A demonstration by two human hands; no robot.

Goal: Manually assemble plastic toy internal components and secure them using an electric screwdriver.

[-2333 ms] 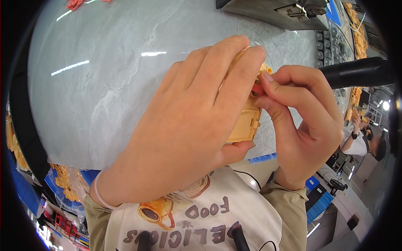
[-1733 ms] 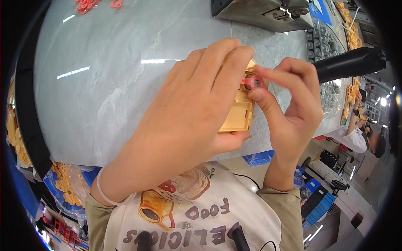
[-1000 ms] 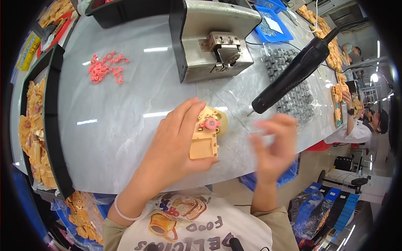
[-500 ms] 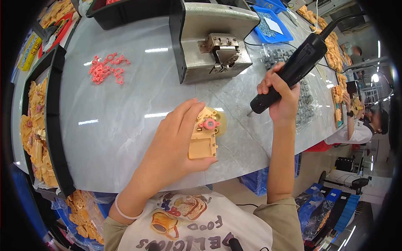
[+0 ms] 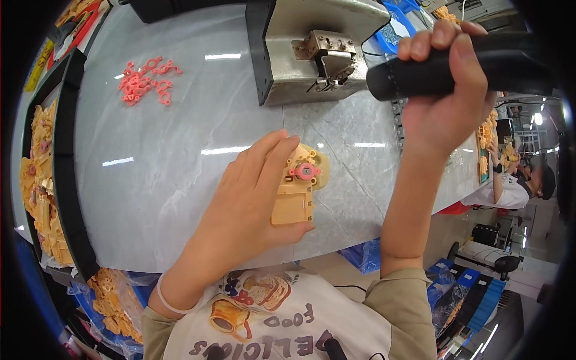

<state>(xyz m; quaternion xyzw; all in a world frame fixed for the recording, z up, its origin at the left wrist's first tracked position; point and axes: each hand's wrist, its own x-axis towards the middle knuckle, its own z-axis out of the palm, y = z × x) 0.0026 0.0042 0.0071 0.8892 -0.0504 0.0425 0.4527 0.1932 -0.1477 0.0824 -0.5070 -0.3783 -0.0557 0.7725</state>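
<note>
Compared with half a second back, your right hand [image 5: 447, 90] has pulled the black power screwdriver [image 5: 456, 69] up and much closer to the camera, so it now looms over the surface's far right side. Grip there is wrapped tight around the black barrel. Its tip isn't visible, and the far end runs off into the dark rim. Your left hand [image 5: 252, 204] hasn't budged, fingers pressed flat on the tan plastic housing [image 5: 297, 195], pinning it near the surface's front edge. The palm covers its left half. There's a pink gear [image 5: 305, 171] sitting on top of it.
</note>
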